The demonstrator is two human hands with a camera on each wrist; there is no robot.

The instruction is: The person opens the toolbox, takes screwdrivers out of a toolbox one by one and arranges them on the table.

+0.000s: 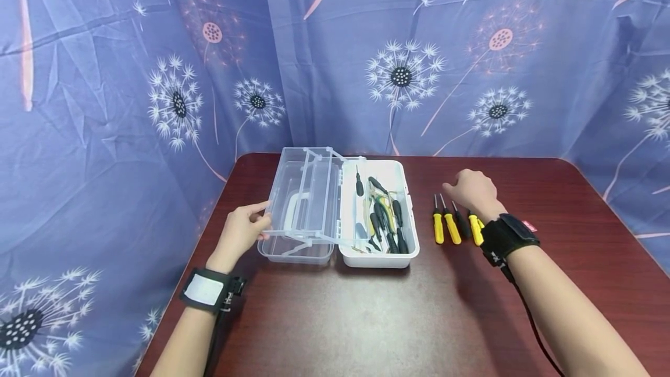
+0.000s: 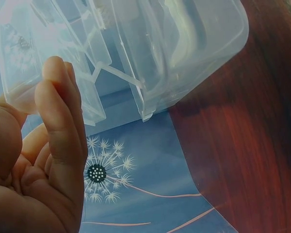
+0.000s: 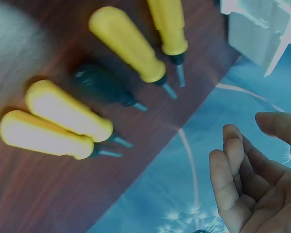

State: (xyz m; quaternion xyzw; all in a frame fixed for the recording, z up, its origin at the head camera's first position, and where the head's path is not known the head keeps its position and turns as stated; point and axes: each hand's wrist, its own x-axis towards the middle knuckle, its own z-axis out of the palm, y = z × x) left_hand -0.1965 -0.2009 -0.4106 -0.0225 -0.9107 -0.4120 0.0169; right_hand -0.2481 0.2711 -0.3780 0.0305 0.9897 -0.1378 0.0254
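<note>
A white toolbox stands open mid-table with dark-handled tools inside. Its clear lid lies folded out to the left. My left hand touches that lid's left edge; the left wrist view shows a straight finger against the clear lid. To the right of the box lies a row of several screwdrivers, yellow-handled apart from one black one. My right hand hovers just over their far tips, fingers loosely curled and holding nothing.
The dark red table has rounded corners and open surface in front of the box. A blue cloth with dandelion print hangs close behind and at both sides. The box's corner sits near the screwdrivers.
</note>
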